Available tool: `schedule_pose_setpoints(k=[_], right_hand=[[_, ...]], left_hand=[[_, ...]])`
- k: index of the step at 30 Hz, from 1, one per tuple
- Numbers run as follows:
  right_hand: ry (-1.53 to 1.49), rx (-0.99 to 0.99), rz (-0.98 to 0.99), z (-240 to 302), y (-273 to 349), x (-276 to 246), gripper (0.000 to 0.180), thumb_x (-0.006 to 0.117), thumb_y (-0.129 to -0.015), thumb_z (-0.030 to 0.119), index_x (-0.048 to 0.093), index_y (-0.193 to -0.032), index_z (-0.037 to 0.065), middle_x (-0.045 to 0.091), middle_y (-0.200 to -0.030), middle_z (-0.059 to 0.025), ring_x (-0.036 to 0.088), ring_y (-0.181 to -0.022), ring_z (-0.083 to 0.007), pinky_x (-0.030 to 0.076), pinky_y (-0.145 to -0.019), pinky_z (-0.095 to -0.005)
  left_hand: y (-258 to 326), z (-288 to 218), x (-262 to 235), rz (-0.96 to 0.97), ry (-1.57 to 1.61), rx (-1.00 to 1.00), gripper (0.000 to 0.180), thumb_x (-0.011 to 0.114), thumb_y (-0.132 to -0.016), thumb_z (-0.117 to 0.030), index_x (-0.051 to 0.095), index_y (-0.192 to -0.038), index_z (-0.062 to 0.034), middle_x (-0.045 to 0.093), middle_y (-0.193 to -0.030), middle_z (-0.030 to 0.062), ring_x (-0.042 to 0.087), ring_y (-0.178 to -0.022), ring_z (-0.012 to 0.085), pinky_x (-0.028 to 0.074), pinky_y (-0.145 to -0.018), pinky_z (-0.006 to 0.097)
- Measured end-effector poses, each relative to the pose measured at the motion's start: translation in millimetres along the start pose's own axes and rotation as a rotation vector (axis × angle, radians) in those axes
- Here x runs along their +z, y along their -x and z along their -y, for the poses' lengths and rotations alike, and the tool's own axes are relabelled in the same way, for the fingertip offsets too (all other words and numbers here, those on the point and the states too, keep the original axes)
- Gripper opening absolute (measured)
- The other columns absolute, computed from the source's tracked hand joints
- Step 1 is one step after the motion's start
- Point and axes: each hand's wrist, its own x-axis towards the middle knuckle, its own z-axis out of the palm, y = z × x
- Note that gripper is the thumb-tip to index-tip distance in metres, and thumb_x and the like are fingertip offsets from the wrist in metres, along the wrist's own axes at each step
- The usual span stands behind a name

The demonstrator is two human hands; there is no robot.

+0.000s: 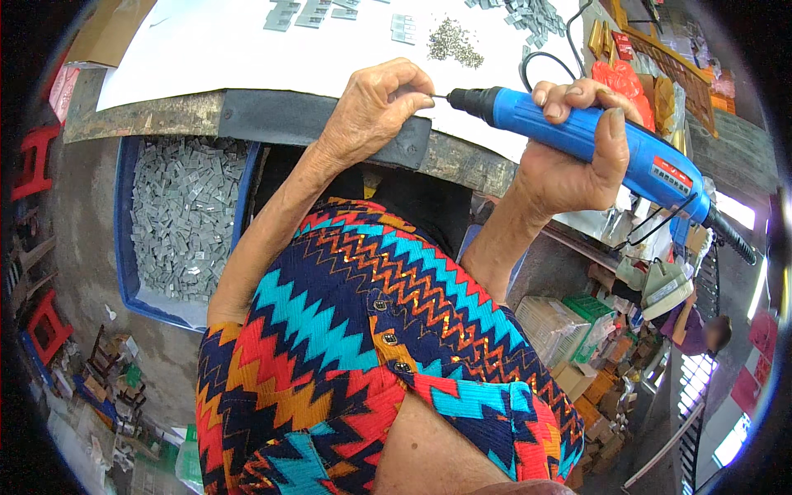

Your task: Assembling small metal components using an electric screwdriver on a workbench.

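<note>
My right hand (577,153) grips a blue electric screwdriver (569,132) with a black nose, held almost level and pointing left. My left hand (379,103) is closed at the tool's thin bit, its fingertips pinched around something too small to make out. Both hands hover over the near edge of a white-topped worktable (247,49). A small heap of dark screws (454,41) lies on the table just beyond my left hand. Grey metal pieces (305,12) lie further back on the white surface.
A blue crate (124,214) full of several grey metal pieces stands on the floor at the left. Red stools (37,157) sit at the far left. Boxes and a green basket (590,309) crowd the right. The tool's black cable (544,58) loops over the table.
</note>
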Motion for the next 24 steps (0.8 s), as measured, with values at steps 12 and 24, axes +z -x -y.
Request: schedule_pose_setpoints(k=[12,24], right_hand=[[-0.058,-0.005,-0.035,2.0,-2.1,2.2,0.020,0.045,-0.079,0.006,0.050,-0.097,0.000,0.053,-0.073,-0.0166,0.050,-0.057,-0.0209,0.043,-0.058,-0.0388],[0.018,-0.058,-0.075,3.5,1.9,-1.1,0.019,0.048,-0.077,0.005,0.050,-0.095,-0.001,0.054,-0.074,-0.0171,0.052,-0.057,-0.0214,0.043,-0.058,-0.0388]], left_hand=[[-1.7,-1.1,-0.6,0.014,-0.001,-0.040,0.014,0.063,-0.073,-0.011,0.061,-0.084,-0.0031,0.056,-0.074,0.0005,0.047,-0.064,0.0078,0.041,-0.060,0.022],[-19.4,8.0,-7.3,-0.180,-0.340,0.178,0.014,0.059,-0.072,-0.003,0.058,-0.086,-0.0013,0.057,-0.078,0.0087,0.054,-0.069,0.0206,0.044,-0.064,0.029]])
